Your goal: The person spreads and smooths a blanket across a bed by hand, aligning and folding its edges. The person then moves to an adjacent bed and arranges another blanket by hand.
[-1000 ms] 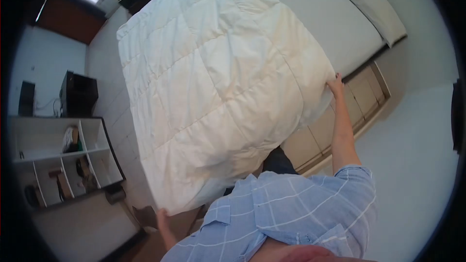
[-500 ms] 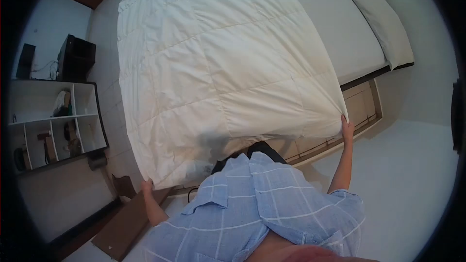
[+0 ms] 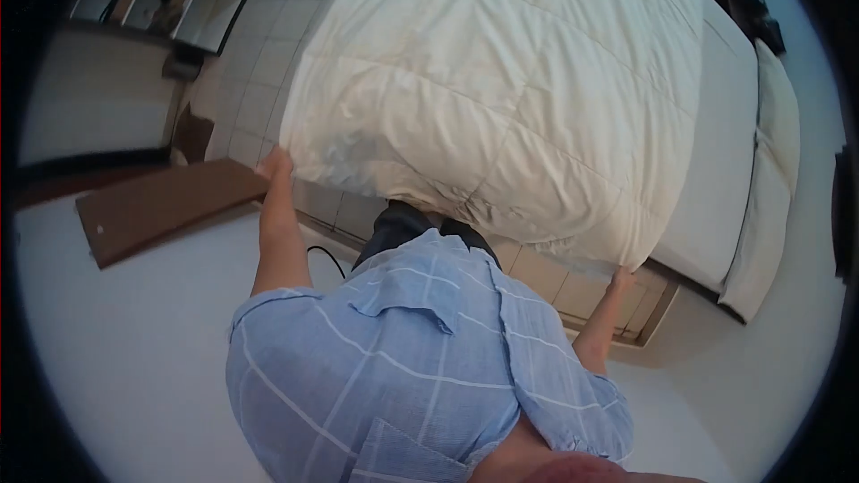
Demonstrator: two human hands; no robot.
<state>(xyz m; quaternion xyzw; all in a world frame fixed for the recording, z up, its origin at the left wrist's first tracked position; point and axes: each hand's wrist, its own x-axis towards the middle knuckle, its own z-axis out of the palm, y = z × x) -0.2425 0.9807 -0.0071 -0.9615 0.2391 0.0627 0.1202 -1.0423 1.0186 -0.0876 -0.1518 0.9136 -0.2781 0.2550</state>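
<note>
- Head view: our left hand [image 3: 276, 163] grips the comforter [image 3: 528, 98] at its near left corner, our right hand [image 3: 624, 280] at its near right
- We have it over most of the bed [image 3: 707, 224], creased along the near edge
- Covering looks largely done; creases and a bare strip [image 3: 725, 125] beside the pillows [image 3: 777, 161] seem left

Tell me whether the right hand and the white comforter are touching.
Touching. The head view shows the right hand at the near right corner of the white comforter, with creases in the cloth converging on its grip.
</note>
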